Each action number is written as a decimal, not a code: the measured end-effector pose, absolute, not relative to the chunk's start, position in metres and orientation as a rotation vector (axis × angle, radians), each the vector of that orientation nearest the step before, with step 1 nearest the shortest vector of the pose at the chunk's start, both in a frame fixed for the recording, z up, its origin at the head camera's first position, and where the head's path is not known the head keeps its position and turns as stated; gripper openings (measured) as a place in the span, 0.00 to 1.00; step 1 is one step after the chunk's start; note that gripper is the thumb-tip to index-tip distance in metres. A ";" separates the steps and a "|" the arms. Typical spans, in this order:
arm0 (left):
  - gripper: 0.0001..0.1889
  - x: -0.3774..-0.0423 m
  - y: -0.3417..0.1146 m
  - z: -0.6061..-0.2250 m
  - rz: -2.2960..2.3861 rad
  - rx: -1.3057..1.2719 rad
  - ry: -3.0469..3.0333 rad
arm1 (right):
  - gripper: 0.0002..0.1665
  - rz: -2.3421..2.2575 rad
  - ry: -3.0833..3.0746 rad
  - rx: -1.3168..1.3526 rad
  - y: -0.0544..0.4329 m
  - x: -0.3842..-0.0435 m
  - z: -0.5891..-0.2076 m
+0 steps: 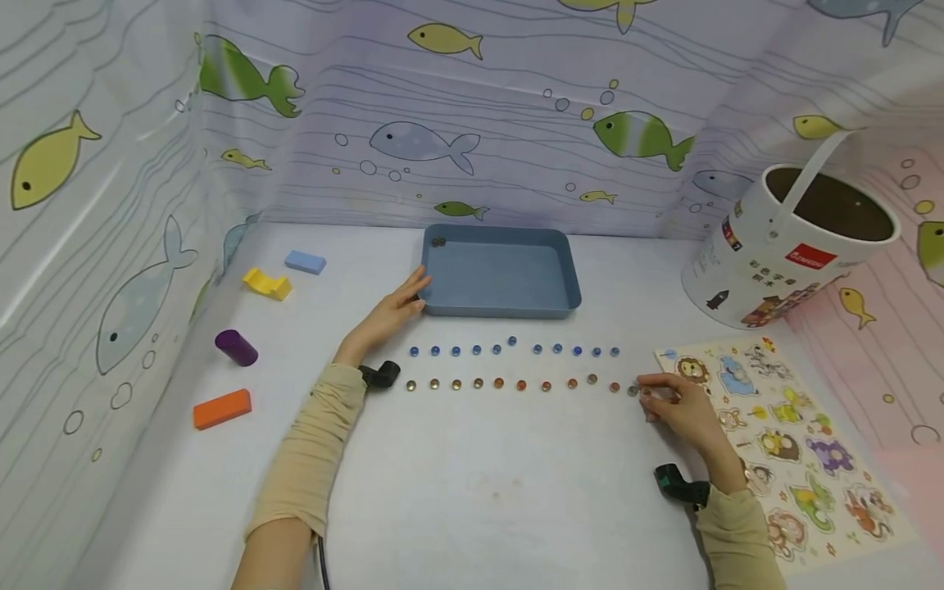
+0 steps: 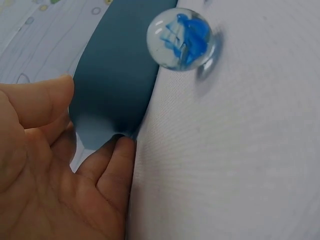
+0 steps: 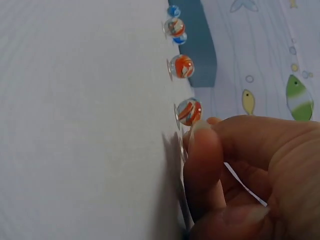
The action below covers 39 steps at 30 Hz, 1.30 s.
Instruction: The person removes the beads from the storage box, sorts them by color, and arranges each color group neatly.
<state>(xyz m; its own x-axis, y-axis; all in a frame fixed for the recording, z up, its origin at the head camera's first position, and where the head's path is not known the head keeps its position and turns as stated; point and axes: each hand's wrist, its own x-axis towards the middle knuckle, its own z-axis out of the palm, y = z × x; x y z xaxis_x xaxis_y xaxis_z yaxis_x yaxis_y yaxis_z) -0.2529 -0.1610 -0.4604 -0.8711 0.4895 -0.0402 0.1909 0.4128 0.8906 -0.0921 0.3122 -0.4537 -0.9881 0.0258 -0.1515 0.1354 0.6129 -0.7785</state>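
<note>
Two rows of glass marbles lie on the white table in front of a shallow blue-grey tray. The far row holds blue-swirled marbles, one set slightly back from the line. In the near row, yellowish marbles at the left give way to orange ones. My left hand rests its fingers against the tray's near left corner; in the left wrist view a blue marble sits close by. At the near row's right end, my right hand pinches a marble between thumb and forefinger, mostly hidden by the fingertips.
Small brown marbles sit in the tray's back left corner. Blue, yellow, purple and orange blocks lie at the left. A white bucket and an animal sticker sheet occupy the right side.
</note>
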 end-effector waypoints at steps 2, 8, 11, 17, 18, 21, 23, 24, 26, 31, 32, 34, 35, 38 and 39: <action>0.29 -0.253 -0.161 -0.460 1.450 0.597 2.372 | 0.20 -1.327 2.710 0.133 0.311 -0.092 -0.454; 0.29 -0.254 -0.161 -0.459 1.467 0.593 2.354 | 0.19 -1.309 2.718 0.167 0.309 -0.093 -0.452; 0.29 -0.255 -0.161 -0.458 1.468 0.585 2.351 | 0.19 -1.294 2.724 0.172 0.309 -0.093 -0.452; 0.28 -0.255 -0.162 -0.457 1.476 0.580 2.342 | 0.20 -1.292 2.727 0.169 0.310 -0.094 -0.452; 0.28 -0.253 -0.161 -0.453 1.470 0.582 2.340 | 0.20 -1.295 2.723 0.170 0.310 -0.094 -0.452; 0.28 -0.246 -0.158 -0.437 1.454 0.580 2.333 | 0.20 -1.307 2.714 0.168 0.310 -0.094 -0.451; 0.28 -0.247 -0.159 -0.438 1.448 0.576 2.338 | 0.21 -1.325 2.696 0.163 0.311 -0.093 -0.451; 0.28 -0.247 -0.159 -0.439 1.444 0.577 2.345 | 0.21 -1.337 2.691 0.157 0.312 -0.093 -0.450; 0.29 -0.251 -0.161 -0.448 1.442 0.578 2.360 | 0.22 -1.359 2.680 0.140 0.314 -0.094 -0.450; 0.29 -0.254 -0.163 -0.458 1.441 0.594 2.386 | 0.20 -1.458 2.660 0.088 0.317 -0.108 -0.433; 0.29 -0.254 -0.163 -0.458 1.445 0.592 2.386 | 0.20 -1.485 2.659 0.067 0.316 -0.114 -0.427; 0.30 -0.253 -0.163 -0.459 1.450 0.590 2.384 | 0.19 -1.553 2.655 0.014 0.311 -0.128 -0.414; 0.30 -0.253 -0.163 -0.459 1.451 0.589 2.386 | 0.19 -1.586 2.648 -0.022 0.308 -0.136 -0.408; 0.29 -0.252 -0.161 -0.459 1.451 0.583 2.385 | 0.19 -1.633 2.627 -0.119 0.295 -0.161 -0.392; 0.29 -0.252 -0.160 -0.459 1.451 0.587 2.384 | 0.19 -1.645 2.612 -0.150 0.290 -0.170 -0.388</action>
<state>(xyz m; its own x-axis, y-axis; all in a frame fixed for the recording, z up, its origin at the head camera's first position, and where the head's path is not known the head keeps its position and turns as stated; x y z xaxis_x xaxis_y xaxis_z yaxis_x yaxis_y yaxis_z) -0.2521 -0.1605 -0.4589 -0.8753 0.4824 -0.0340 0.1913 0.4101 0.8917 -0.1703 0.2903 -0.3883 -0.9939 -0.1096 0.0082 -0.0547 0.4290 -0.9017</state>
